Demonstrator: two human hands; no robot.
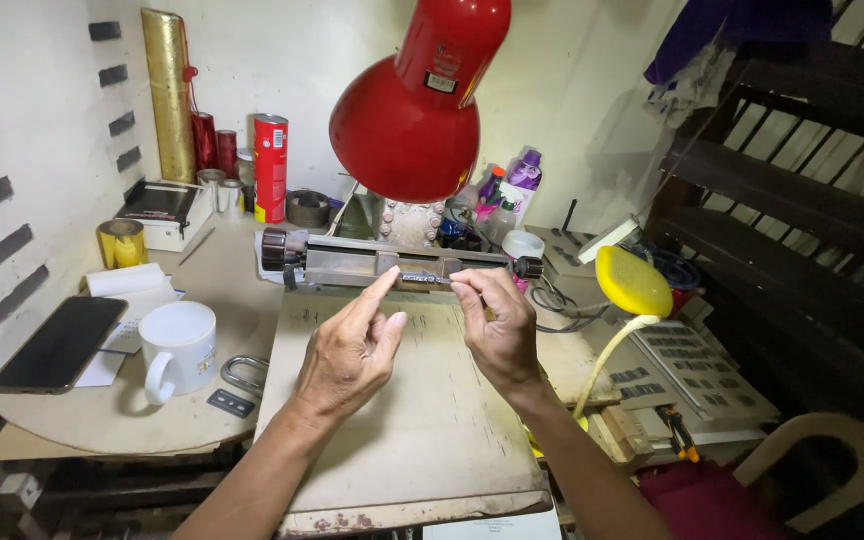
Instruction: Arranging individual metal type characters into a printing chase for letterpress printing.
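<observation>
Under the red lamp shade (404, 125), a long grey metal vise (392, 263) lies crosswise on the worktop (217, 270), with a dark round knob at its left end and a small dark knob at its right. Against its front edge sits a thin, narrow metal strip (422, 277), dark with pale marks; what it is exactly is too small to tell. The left hand (347, 355) stretches its forefinger up to touch the strip's left end, its other fingers loosely curled and holding nothing. The right hand (497, 325) pinches the strip's right end between thumb and fingertips.

Both hands hover over one worn, stained board (402, 420) lying in front of the vise. Left of it stand one white mug (178, 347), one black phone (59, 343), one metal carabiner (243, 375) and one yellow tape roll (122, 243). One tall red can (270, 167) stands behind, near a gold tube (169, 92). Right of the hands, one small yellow lamp (632, 282) bends up on a pale neck, just beside the right wrist. The red shade hangs low and hides part of the worktop behind the vise.
</observation>
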